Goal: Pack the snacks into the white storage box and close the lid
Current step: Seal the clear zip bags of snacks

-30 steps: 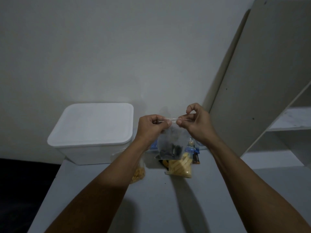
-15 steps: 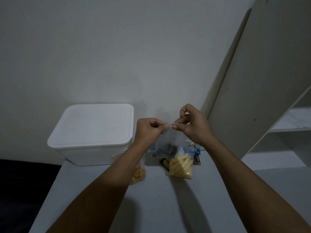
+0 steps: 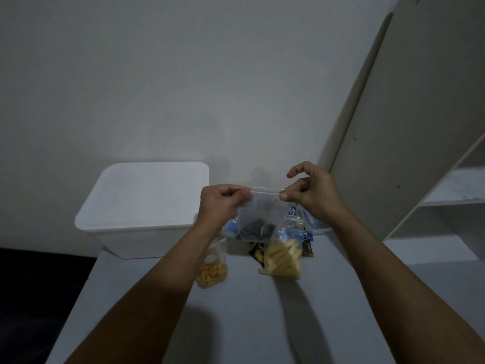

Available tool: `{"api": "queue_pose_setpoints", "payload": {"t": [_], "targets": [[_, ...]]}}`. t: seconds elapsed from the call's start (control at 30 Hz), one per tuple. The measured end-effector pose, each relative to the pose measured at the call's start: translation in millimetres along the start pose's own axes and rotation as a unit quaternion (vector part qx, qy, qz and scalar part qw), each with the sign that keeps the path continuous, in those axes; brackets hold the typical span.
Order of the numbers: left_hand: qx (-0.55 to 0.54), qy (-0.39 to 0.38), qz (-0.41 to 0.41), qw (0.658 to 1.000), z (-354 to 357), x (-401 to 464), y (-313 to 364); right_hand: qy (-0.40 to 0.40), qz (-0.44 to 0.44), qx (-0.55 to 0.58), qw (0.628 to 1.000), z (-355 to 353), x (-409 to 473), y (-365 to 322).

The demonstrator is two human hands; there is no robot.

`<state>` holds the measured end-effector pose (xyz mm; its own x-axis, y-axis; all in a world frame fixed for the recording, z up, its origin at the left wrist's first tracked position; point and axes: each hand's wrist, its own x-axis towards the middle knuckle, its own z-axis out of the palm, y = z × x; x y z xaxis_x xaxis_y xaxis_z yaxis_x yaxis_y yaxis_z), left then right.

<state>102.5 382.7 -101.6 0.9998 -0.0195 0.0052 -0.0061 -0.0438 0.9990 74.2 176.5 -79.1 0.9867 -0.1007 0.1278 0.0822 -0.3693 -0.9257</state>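
Snack bag (image 3: pixel 262 216) clear, seal pinched by left hand (image 3: pixel 223 203) at 9, right hand (image 3: pixel 312 195) at 3; white storage box (image 3: pixel 147 206) lidded.

One white lidded plastic storage box (image 3: pixel 143 206), three clear plastic snack bags (image 3: pixel 262 216), several small dark wrapped packets (image 3: pixel 306 244), two hands (image 3: pixel 221 203).

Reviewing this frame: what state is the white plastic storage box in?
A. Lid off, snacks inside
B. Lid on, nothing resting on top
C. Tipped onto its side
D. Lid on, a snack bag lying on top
B: the white plastic storage box stands upright on the grey table with its flat white lid seated and bare, while both hands hold a clear zip bag to its right.
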Motion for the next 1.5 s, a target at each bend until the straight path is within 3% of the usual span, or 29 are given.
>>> {"api": "queue_pose_setpoints", "payload": {"t": [0.07,0.2,0.37,0.47,0.73,1.0,1.13,1.2,1.33,1.5], "targets": [[-0.008,0.016,0.005,1.000,1.0,-2.0,3.0,0.011,-0.006,0.002,1.000,1.2,-0.2,-1.0],[0.078,0.160,0.065,0.982,10.2,-8.8,1.5,0.045,-0.015,-0.007,0.999,6.6,-1.7,1.0],[0.025,0.042,-0.075,0.996,28.8,-8.6,3.0,0.057,-0.036,-0.026,0.997,18.1,-5.5,1.4],[-0.042,0.025,-0.112,0.993,31.6,-5.4,3.1,0.064,-0.040,-0.020,0.997,21.0,-7.5,3.3],[-0.069,0.018,-0.124,0.990,30.7,-6.5,-1.5,0.012,-0.012,0.036,0.999,18.3,-15.8,-1.0],[-0.029,-0.015,-0.107,0.994,32.5,-15.0,-2.3,0.015,-0.005,-0.003,1.000,23.3,-11.9,6.6],[0.045,0.085,-0.057,0.994,25.8,-16.5,-12.9,-0.001,-0.004,-0.027,1.000,23.6,-10.0,11.4],[0.081,0.090,-0.042,0.992,20.0,-17.2,-20.7,-0.014,-0.006,-0.035,0.999,22.1,-8.6,14.4],[0.067,0.020,-0.066,0.995,10.4,-20.8,-40.3,-0.036,0.005,-0.020,0.999,21.2,-9.1,19.5],[0.010,0.032,-0.153,0.988,-3.1,-29.7,-58.6,-0.101,0.060,-0.013,0.993,27.5,-17.0,31.9]]}}
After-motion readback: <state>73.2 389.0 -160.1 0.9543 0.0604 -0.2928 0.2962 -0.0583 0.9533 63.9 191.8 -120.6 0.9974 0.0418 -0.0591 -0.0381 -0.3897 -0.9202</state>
